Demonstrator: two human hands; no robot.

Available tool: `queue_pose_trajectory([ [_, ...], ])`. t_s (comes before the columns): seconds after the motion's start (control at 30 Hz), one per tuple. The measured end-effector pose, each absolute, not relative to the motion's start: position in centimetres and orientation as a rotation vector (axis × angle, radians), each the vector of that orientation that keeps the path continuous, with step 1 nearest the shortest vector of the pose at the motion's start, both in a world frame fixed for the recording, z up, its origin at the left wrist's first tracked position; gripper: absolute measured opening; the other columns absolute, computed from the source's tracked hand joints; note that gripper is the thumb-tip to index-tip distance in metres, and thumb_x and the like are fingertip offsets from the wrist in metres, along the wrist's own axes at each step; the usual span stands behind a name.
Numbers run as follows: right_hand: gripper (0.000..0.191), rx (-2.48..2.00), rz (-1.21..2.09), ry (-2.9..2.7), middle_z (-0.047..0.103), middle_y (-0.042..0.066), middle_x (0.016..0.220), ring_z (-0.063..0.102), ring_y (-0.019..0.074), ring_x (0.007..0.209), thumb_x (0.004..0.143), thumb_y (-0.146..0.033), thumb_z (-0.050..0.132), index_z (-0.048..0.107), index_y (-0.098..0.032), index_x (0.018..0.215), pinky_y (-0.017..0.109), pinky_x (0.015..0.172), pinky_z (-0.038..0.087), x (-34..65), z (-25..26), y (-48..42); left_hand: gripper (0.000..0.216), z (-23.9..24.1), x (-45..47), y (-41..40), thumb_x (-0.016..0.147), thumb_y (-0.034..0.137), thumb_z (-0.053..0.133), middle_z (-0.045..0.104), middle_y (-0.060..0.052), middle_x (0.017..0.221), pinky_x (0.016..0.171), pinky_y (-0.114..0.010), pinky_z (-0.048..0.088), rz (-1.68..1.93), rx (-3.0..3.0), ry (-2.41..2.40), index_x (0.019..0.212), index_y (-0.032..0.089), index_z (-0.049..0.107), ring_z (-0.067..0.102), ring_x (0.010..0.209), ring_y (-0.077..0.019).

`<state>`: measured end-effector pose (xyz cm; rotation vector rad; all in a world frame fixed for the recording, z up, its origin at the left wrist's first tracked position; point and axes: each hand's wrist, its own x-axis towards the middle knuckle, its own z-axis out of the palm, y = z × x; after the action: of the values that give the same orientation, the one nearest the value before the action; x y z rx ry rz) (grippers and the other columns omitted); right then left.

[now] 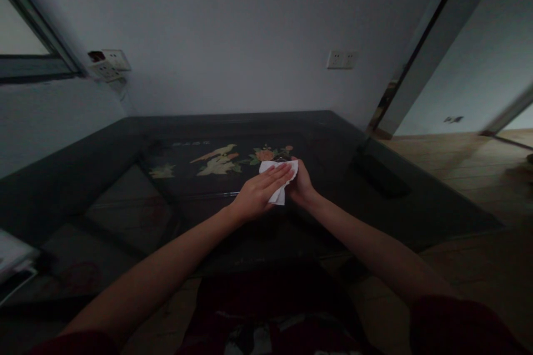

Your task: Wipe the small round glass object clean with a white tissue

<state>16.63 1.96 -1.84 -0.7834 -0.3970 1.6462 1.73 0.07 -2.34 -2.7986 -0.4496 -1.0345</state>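
Both hands meet over the middle of a dark glass-topped table. My left hand lies across a crumpled white tissue, its fingers together and pressing the tissue toward the other hand. Behind the tissue, my right hand is curled, with most of its fingers hidden. A thin, dark-rimmed edge shows just above the tissue between the hands; what it belongs to is too dim to make out. Below the hands the tabletop is in shadow.
Painted birds and flowers decorate the table surface. Wall sockets sit on the back wall, with more sockets by the left corner. A white object stands at the left edge. Wooden floor stretches to the right.
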Motion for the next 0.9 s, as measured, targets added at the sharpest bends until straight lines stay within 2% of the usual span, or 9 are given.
queue_pose_trajectory([
  [0.13, 0.037, -0.783, 1.644, -0.444, 0.067, 0.001, 0.064, 0.062, 0.0136, 0.064, 0.092, -0.030, 0.035, 0.062, -0.019, 0.070, 0.025, 0.067, 0.050, 15.9, -2.1, 1.6, 0.060, -2.5, 1.7, 0.4, 0.091, 0.017, 0.039, 0.037, -0.016, 0.150, 0.115, -0.047, 0.031, -1.067, -2.801, -0.521, 0.149, 0.015, 0.025, 0.030, 0.142, -0.0227],
  [0.23, 0.037, -0.825, 1.640, -0.479, 0.065, -0.002, 0.060, 0.058, 0.0119, 0.055, 0.093, -0.029, 0.034, 0.062, -0.019, 0.071, 0.023, 0.058, 0.048, 15.6, -2.0, 1.3, 0.058, -2.9, 1.6, 0.8, 0.091, 0.018, 0.040, 0.039, -0.015, 0.149, 0.116, -0.046, 0.031, -1.143, -2.808, -0.586, 0.148, 0.015, 0.029, 0.032, 0.141, -0.0223],
  [0.37, 0.039, -0.921, 1.708, -0.587, 0.058, -0.002, 0.048, 0.049, 0.0133, 0.041, 0.093, -0.036, 0.034, 0.059, -0.020, 0.068, 0.024, 0.041, 0.037, 15.7, -1.5, 0.7, 0.054, -3.4, 1.3, 1.5, 0.091, 0.016, 0.037, 0.041, -0.011, 0.148, 0.116, -0.045, 0.030, -1.249, -2.817, -0.727, 0.146, 0.018, 0.035, 0.036, 0.139, -0.0200],
  [0.6, 0.041, -0.902, 1.724, -0.568, 0.058, 0.000, 0.049, 0.050, 0.0141, 0.042, 0.091, -0.041, 0.033, 0.061, -0.020, 0.072, 0.023, 0.038, 0.033, 16.7, -1.0, 1.1, 0.048, -3.4, 0.9, 1.9, 0.094, 0.026, 0.035, 0.046, -0.008, 0.145, 0.112, -0.041, 0.036, -1.338, -2.852, -0.962, 0.140, 0.019, 0.045, 0.042, 0.135, -0.0219],
  [0.9, 0.045, -0.832, 1.732, -0.592, 0.063, 0.004, 0.055, 0.054, 0.0174, 0.045, 0.089, -0.043, 0.027, 0.062, -0.019, 0.075, 0.023, 0.036, 0.029, 18.0, -0.5, 2.0, 0.045, -3.5, 0.4, 1.7, 0.093, 0.023, 0.038, 0.053, -0.009, 0.139, 0.106, -0.036, 0.043, -1.406, -2.813, -0.866, 0.135, 0.017, 0.052, 0.052, 0.127, -0.0220],
])
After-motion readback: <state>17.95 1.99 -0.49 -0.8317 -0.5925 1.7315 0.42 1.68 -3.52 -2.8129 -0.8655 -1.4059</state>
